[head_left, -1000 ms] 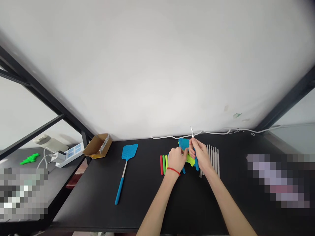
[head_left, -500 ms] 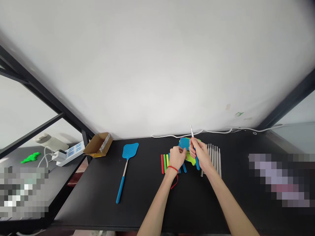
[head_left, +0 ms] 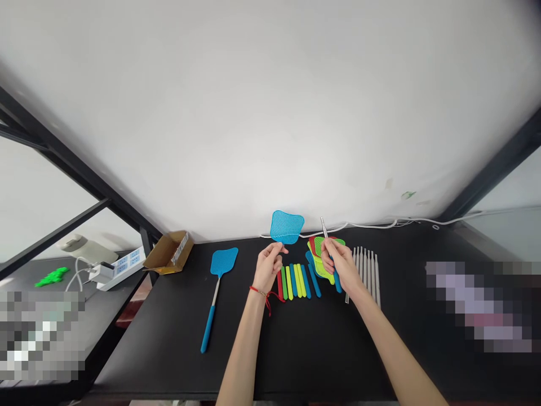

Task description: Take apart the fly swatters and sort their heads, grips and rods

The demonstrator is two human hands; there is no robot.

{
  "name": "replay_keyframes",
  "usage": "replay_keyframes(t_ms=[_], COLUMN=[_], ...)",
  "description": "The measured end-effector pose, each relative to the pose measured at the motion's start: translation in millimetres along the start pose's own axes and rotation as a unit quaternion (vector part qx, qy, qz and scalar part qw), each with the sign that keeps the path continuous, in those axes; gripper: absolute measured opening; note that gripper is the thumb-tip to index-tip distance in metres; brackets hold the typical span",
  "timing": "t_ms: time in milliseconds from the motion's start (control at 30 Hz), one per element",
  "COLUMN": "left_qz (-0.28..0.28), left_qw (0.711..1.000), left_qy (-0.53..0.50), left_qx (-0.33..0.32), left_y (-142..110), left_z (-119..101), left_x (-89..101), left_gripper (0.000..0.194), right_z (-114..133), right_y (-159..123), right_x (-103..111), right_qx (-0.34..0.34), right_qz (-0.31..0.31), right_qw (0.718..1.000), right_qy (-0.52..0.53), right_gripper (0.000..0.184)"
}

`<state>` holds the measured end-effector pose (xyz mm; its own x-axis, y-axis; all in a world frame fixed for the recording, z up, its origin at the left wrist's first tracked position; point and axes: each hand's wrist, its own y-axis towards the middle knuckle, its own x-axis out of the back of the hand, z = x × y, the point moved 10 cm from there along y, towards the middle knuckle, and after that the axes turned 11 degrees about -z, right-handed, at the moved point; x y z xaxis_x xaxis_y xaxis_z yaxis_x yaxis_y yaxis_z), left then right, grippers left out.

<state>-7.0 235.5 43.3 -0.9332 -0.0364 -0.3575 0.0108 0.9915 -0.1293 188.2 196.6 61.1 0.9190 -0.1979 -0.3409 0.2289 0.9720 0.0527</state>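
My left hand is shut on a blue mesh fly swatter head, holding it upright by its lower edge above the table. My right hand grips a thin steel swatter rod with a blue handle at its lower end. That hand rests beside a loose pile of red, green and yellow-green swatter heads. A row of coloured plastic strips lies between my hands, and a red string circles my left wrist.
A complete blue fly swatter lies left of my hands on the black table. Several grey rods stand in a row to the right. A cardboard box sits at the back left corner, and a white cable runs along the wall.
My left hand has moved left and up, lifting the blue swatter head off the pile. The coloured strips and the red and green heads beneath now show. My right hand has barely moved.
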Motion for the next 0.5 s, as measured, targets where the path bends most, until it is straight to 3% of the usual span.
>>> replay_keyframes(t_ms=[233,400,500], left_qz=[0.015,-0.012,-0.012], left_qw=[0.996,0.986,0.985], left_qy=[-0.088,-0.155,-0.165], left_qx=[0.017,0.061,0.057], left_y=[-10.3,-10.8,-10.3], left_z=[-6.4,-2.2,-3.3], left_x=[6.9,15.2,17.5], left_gripper=[0.031,0.028,0.026], right_z=[-7.3,-12.5,-14.9], right_y=[-2.8,-7.6,-11.8], right_x=[-11.2,-22.2,-29.3], right_qx=[-0.018,-0.017,-0.012], right_qz=[0.024,0.063,0.095], right_qw=[0.999,0.997,0.993], right_qy=[-0.017,-0.036,-0.063], right_gripper=[0.04,0.04,0.04])
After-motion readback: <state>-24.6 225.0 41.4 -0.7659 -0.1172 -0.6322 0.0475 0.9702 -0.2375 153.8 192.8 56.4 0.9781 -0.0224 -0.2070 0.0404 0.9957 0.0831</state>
